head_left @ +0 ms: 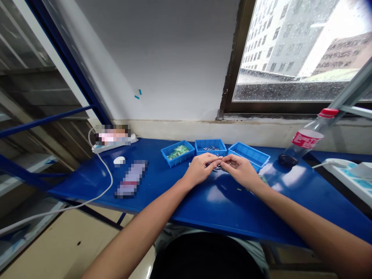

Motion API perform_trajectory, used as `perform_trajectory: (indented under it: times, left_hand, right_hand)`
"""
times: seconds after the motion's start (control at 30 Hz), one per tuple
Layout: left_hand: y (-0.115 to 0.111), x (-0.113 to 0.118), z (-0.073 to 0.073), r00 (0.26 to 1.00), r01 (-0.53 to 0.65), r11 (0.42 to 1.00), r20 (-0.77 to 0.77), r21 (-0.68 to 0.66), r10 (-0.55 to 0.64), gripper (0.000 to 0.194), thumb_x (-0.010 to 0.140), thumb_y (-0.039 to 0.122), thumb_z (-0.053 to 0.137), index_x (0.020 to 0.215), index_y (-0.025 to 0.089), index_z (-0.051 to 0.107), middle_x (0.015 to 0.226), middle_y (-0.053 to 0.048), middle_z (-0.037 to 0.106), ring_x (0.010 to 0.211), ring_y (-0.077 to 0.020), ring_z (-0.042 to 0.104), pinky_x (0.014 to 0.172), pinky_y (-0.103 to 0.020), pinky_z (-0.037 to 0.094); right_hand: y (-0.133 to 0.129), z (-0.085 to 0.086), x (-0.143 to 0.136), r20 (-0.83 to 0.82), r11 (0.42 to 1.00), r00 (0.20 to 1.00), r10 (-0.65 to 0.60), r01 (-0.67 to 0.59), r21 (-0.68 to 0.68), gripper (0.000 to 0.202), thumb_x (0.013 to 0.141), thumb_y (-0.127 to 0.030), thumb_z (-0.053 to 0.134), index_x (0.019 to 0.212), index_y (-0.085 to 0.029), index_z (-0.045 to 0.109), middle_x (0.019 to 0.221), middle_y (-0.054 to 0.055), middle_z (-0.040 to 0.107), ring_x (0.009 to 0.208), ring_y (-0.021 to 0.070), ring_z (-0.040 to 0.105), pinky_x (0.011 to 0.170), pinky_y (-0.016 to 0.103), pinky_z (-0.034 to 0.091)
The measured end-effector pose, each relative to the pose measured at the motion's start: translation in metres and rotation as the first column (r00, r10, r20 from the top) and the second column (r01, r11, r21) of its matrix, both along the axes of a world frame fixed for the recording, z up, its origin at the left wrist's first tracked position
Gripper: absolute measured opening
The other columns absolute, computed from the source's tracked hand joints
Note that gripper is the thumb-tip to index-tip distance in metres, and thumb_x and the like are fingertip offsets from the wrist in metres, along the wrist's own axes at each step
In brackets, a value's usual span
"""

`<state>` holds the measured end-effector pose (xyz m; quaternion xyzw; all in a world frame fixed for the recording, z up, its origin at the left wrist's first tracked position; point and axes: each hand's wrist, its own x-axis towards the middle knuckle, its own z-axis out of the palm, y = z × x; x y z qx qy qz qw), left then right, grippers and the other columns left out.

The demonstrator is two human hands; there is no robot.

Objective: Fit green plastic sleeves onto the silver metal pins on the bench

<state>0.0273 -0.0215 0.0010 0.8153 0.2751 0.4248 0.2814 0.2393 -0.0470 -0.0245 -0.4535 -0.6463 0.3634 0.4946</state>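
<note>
My left hand and my right hand meet fingertip to fingertip above the blue table, in front of three blue bins. Both are closed in a pinch. Whatever sits between the fingertips is too small to name. Just below the fingers lie several thin metal pieces, partly hidden by the hands. The left blue bin holds green pieces that look like small circuit boards. In the middle blue bin are thin metal pieces. The right blue bin stands behind my right hand.
A cola bottle with a red cap leans toward the right. Left on the table are a blurred-out phone-like slab and a white round object. A white cable crosses the left edge. A power strip sits at right.
</note>
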Motion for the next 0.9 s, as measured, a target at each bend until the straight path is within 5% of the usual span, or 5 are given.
perform_trajectory:
  times: [0.33, 0.5, 0.6, 0.77, 0.9]
  left_hand:
    - [0.011, -0.003, -0.012, 0.937, -0.121, 0.966, -0.295, 0.230, 0.188, 0.025, 0.100, 0.033, 0.067, 0.116, 0.019, 0.081, 0.124, -0.011, 0.079, 0.124, -0.0300, 0.066, 0.115, -0.049, 0.049]
    - [0.011, -0.006, -0.018, 0.843, -0.127, 0.976, -0.500, 0.176, 0.200, 0.037, 0.098, 0.044, 0.069, 0.126, 0.021, 0.077, 0.139, -0.010, 0.071, 0.129, -0.0343, 0.064, 0.109, -0.053, 0.052]
    - [0.012, -0.007, -0.020, 0.828, -0.128, 0.977, -0.524, 0.172, 0.200, 0.033, 0.099, 0.043, 0.067, 0.124, 0.023, 0.078, 0.139, -0.009, 0.071, 0.127, -0.0330, 0.065, 0.108, -0.052, 0.053]
    - [0.013, -0.007, -0.019, 0.841, -0.114, 0.974, -0.503, 0.197, 0.201, 0.024, 0.100, 0.034, 0.067, 0.117, 0.023, 0.081, 0.128, -0.008, 0.075, 0.118, -0.0282, 0.069, 0.105, -0.043, 0.054]
    - [0.013, -0.008, -0.018, 0.846, -0.112, 0.971, -0.493, 0.209, 0.204, 0.022, 0.099, 0.031, 0.067, 0.113, 0.022, 0.081, 0.122, -0.008, 0.076, 0.114, -0.0274, 0.070, 0.103, -0.043, 0.054]
  right_hand:
    - [0.004, 0.008, 0.002, -0.007, 0.995, 0.996, -0.087, 0.087, -0.040, 0.046, 0.092, -0.067, 0.071, 0.098, -0.021, 0.072, 0.077, 0.004, 0.072, 0.062, 0.0171, 0.062, 0.056, 0.030, 0.049]
    - [0.017, 0.014, 0.003, -0.111, 0.990, 0.984, -0.138, 0.136, -0.023, 0.051, 0.089, -0.070, 0.072, 0.097, -0.020, 0.070, 0.077, 0.004, 0.072, 0.053, 0.0138, 0.057, 0.050, 0.028, 0.045]
    - [0.027, 0.021, 0.004, 0.019, 0.964, 0.964, -0.266, 0.265, 0.031, 0.052, 0.092, -0.072, 0.067, 0.091, -0.020, 0.072, 0.070, 0.005, 0.073, 0.050, 0.0159, 0.059, 0.049, 0.029, 0.045]
    - [0.031, 0.022, 0.009, 0.491, 0.951, 0.818, -0.300, 0.216, 0.220, 0.044, 0.102, -0.056, 0.058, 0.078, -0.022, 0.070, 0.069, 0.006, 0.074, 0.060, 0.0214, 0.068, 0.061, 0.033, 0.049]
    - [0.019, 0.013, 0.014, 0.768, 0.921, 0.543, -0.339, 0.026, 0.389, 0.025, 0.103, -0.041, 0.059, 0.097, -0.022, 0.073, 0.096, 0.010, 0.077, 0.093, 0.0293, 0.071, 0.072, 0.035, 0.052]
